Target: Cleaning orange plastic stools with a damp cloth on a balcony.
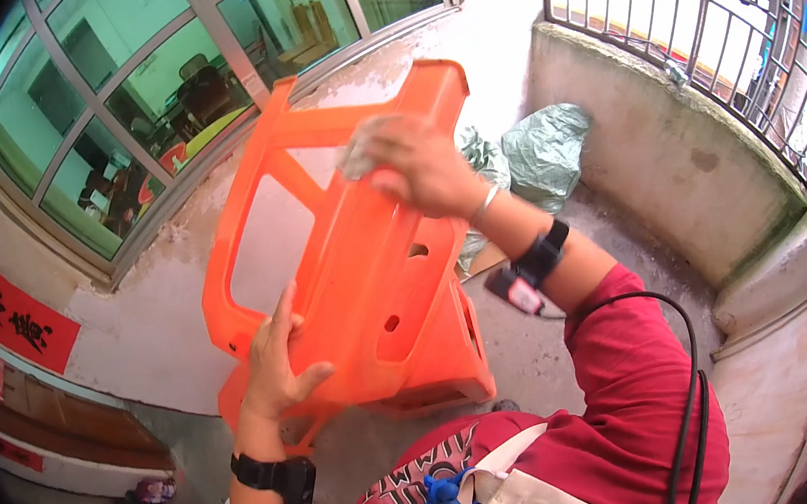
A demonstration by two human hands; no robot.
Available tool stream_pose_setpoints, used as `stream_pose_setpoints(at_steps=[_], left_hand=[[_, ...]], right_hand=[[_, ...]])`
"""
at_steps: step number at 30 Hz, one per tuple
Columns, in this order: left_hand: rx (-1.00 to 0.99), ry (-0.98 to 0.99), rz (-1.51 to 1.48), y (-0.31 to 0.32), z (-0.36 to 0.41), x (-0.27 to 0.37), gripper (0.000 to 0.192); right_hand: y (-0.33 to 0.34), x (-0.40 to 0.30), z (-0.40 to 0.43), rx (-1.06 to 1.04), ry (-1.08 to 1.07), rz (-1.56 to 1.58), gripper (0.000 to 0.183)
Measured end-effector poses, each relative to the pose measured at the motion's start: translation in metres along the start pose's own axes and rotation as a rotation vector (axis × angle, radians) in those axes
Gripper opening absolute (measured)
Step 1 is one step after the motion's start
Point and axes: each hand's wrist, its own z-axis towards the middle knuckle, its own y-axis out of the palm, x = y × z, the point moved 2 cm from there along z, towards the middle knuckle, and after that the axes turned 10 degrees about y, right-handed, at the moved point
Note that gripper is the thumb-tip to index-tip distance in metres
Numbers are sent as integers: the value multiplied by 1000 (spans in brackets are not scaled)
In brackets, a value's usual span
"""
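Observation:
An orange plastic stool point(344, 259) lies tipped over in front of me, its legs pointing up and away. Beneath it is more orange plastic, which looks like a second stool point(456, 370) on the floor. My right hand point(423, 166), slightly blurred, presses a crumpled greyish cloth point(357, 158) against the upper stool near the base of a leg. At the stool's near left side is my left hand point(274, 366), index finger extended and thumb spread apart over the orange plastic. Whether its other fingers grip the edge is hidden.
Green woven sacks point(546, 155) stand behind the stools by a low concrete wall point(629, 118) topped with metal bars point(691, 12). A framed window point(150, 94) fills the upper left. Red paper with writing point(10, 308) hangs at left. A black cable point(693, 367) loops beside my right arm.

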Motion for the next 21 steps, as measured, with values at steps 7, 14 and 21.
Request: stream_pose_setpoints(at_steps=[7, 14, 21], left_hand=[[-30, 48, 26, -1, 0, 10, 97], [-222, -137, 104, -3, 12, 15, 100], [-127, -55, 140, 5, 15, 19, 102]], right_hand=[[-15, 92, -7, 297, 231, -406, 40], [32, -68, -68, 121, 51, 103, 38], [-2, 71, -30, 388, 208, -13, 30]])
